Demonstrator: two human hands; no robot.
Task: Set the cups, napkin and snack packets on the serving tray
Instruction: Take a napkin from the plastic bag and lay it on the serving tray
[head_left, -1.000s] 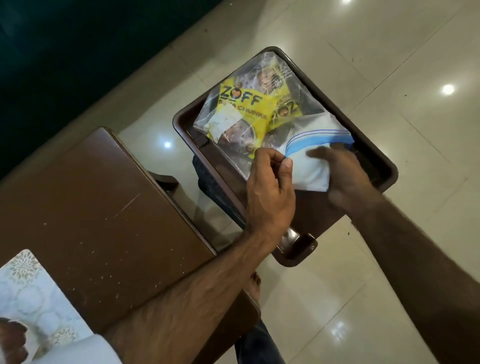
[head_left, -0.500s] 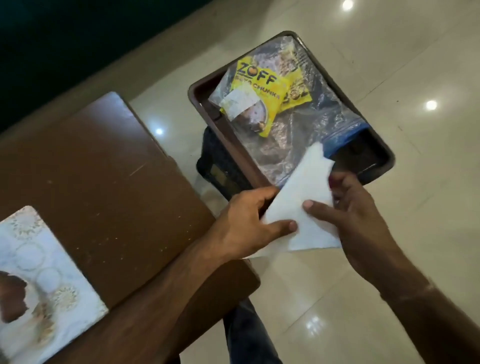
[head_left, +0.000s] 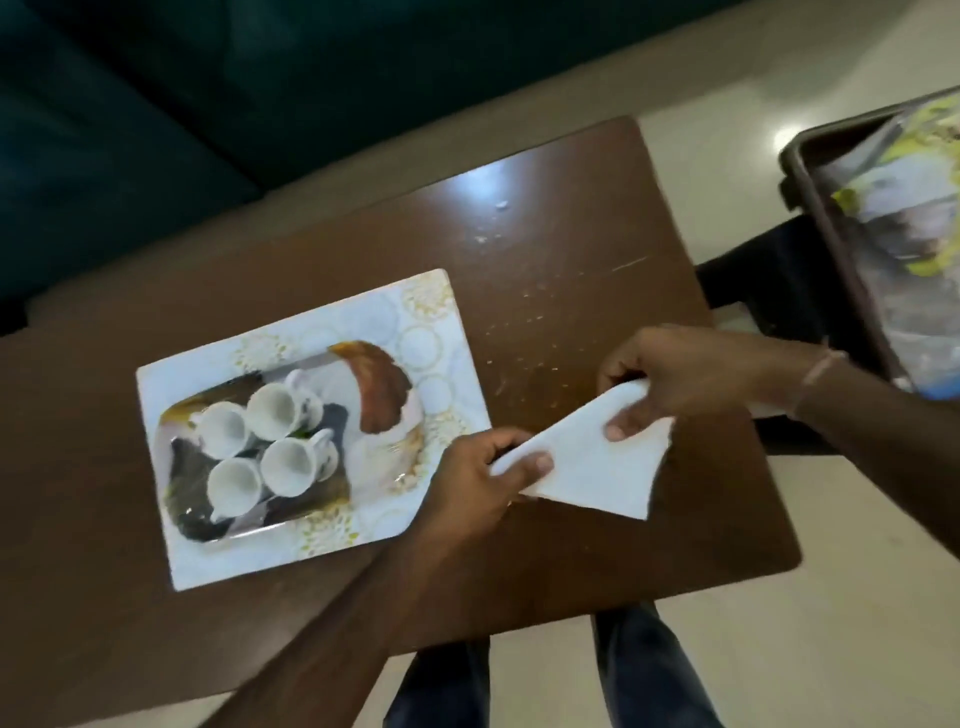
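Observation:
A white patterned serving tray (head_left: 447, 343) lies on the brown table (head_left: 597, 234), left of centre. Several small white cups (head_left: 275, 452) stand close together on its left half. I hold a white paper napkin (head_left: 592, 467) over the table, just right of the tray. My left hand (head_left: 478, 478) pinches its left corner and my right hand (head_left: 691, 379) grips its upper right edge. The yellow snack packets (head_left: 930, 156), inside a clear plastic bag, are blurred at the far right.
A dark brown tray (head_left: 826, 218) holds the plastic bag on a dark stool at the right edge, off the table. A dark sofa (head_left: 208, 104) runs behind the table. My legs (head_left: 644, 670) show below the table's near edge, on a pale tiled floor.
The view has swung left from the brown tray to the table. Both hands have carried the napkin from the brown tray over to the table beside the serving tray.

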